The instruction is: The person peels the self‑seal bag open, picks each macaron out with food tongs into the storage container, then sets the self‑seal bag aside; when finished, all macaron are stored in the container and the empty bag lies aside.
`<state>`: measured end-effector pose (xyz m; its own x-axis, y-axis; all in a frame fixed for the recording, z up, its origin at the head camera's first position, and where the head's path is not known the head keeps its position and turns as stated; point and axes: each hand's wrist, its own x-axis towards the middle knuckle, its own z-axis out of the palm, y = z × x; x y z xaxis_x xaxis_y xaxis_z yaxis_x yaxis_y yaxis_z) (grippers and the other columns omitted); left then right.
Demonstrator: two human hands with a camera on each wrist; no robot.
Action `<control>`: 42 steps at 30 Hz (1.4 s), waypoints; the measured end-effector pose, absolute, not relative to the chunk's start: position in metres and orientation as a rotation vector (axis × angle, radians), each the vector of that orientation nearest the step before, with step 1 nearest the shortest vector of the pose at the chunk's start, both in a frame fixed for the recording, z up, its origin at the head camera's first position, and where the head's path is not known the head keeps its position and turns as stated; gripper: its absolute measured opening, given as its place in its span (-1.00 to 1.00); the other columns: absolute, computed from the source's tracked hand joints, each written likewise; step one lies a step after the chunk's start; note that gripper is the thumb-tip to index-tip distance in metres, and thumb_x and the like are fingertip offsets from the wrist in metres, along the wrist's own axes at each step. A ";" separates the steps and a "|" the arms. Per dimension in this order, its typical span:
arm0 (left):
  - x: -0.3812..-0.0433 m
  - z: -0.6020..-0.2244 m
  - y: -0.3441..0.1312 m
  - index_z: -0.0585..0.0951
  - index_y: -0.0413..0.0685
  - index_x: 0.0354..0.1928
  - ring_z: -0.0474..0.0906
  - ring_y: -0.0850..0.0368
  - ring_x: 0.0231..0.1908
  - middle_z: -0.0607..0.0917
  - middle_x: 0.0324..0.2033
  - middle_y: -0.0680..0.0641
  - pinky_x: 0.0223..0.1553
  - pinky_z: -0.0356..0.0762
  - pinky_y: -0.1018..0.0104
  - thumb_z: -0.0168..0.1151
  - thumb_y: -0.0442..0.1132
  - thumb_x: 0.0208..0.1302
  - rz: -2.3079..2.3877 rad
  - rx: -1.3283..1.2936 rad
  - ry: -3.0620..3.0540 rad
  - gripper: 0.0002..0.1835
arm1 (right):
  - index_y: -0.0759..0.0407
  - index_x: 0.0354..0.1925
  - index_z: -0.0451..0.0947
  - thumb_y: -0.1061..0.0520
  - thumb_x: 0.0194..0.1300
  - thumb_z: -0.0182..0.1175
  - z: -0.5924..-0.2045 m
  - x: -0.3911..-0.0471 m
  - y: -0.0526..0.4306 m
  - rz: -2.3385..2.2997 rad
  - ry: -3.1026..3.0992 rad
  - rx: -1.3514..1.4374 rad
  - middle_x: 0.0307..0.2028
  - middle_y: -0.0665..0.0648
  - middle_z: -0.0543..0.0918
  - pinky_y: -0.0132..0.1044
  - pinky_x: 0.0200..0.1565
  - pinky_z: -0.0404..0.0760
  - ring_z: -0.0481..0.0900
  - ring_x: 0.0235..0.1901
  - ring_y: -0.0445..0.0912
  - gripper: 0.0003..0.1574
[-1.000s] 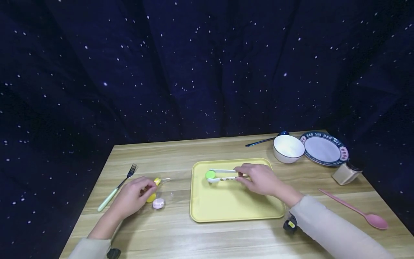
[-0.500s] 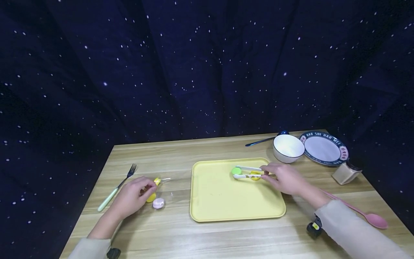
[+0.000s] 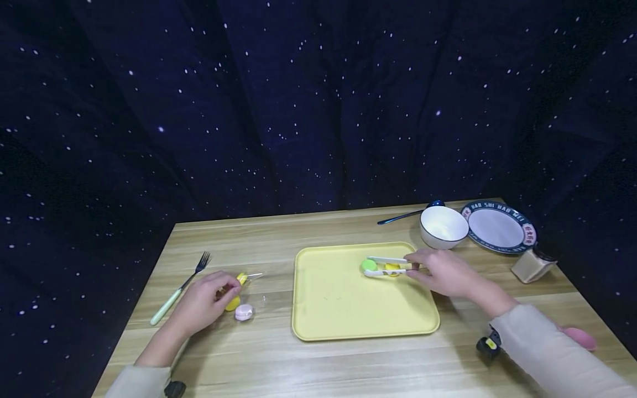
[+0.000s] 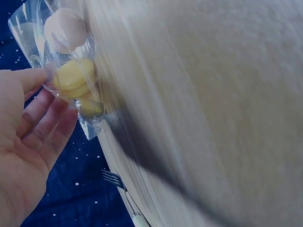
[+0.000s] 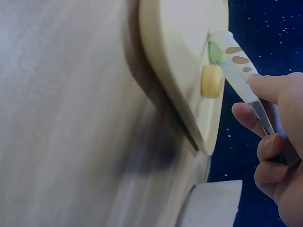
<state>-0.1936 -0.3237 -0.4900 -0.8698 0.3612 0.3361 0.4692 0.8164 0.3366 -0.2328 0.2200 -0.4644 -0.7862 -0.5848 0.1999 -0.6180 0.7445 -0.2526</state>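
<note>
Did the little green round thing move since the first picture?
Yes. In the head view, the green round thing has moved right across the yellow tray, from near its left edge to about its middle.

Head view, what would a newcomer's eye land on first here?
The starry dark backdrop behind the wooden table fills the upper half. Next, the bright yellow tray mid-table, where the right hand holds white tongs at a green macaron. The dark-rimmed plate at the table's back right corner also catches the eye.
</note>
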 end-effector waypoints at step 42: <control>-0.194 -0.491 -0.324 0.62 0.20 -0.32 0.44 0.36 -0.40 0.56 -0.35 0.29 -0.40 0.53 0.35 0.33 -0.17 0.22 -0.608 -0.628 -2.742 -0.94 | -0.11 -0.05 0.66 -0.08 0.32 0.20 -0.469 -0.244 0.060 0.562 -2.595 1.316 -0.23 -0.22 0.67 -0.35 -0.40 0.55 0.53 -0.40 -0.36 -0.73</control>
<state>-0.1937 -0.3241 -0.4913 -0.8718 0.3537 0.3388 0.4638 0.8186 0.3388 -0.2442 0.0600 -0.4690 -0.5930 -0.7378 0.3226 -0.8051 0.5375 -0.2509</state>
